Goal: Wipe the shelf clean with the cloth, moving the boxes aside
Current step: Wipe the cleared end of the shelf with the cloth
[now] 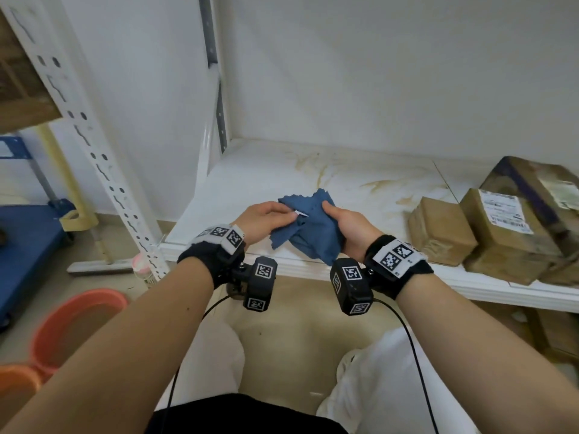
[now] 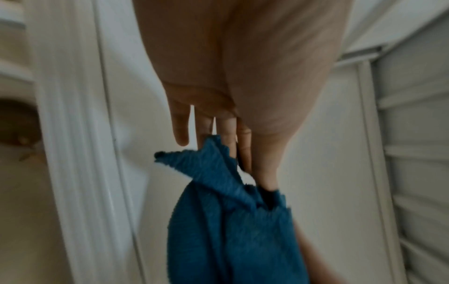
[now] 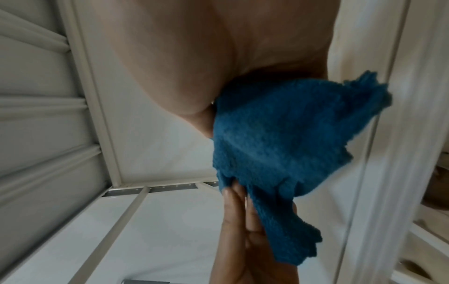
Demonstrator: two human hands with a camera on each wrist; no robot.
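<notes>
A blue cloth point(image 1: 308, 227) hangs bunched between both hands, just above the front of the white shelf point(image 1: 257, 173). My left hand point(image 1: 266, 219) pinches one edge of the cloth point(image 2: 218, 173) between thumb and fingers. My right hand point(image 1: 341, 220) grips the bulk of the cloth point(image 3: 286, 134) in its palm. Brown streaks point(image 1: 316, 170) mark the shelf behind the hands. Three taped cardboard boxes sit at the shelf's right end: a small one point(image 1: 438, 230), a labelled one point(image 1: 501, 227) and a larger one point(image 1: 539, 180) behind.
A perforated white upright point(image 1: 103, 170) stands left of the shelf. On the floor at the left are orange basins point(image 1: 72, 327), a blue cart point(image 1: 25, 245) and a squeegee point(image 1: 94, 264). More boxes point(image 1: 551, 333) lie under the shelf at the right.
</notes>
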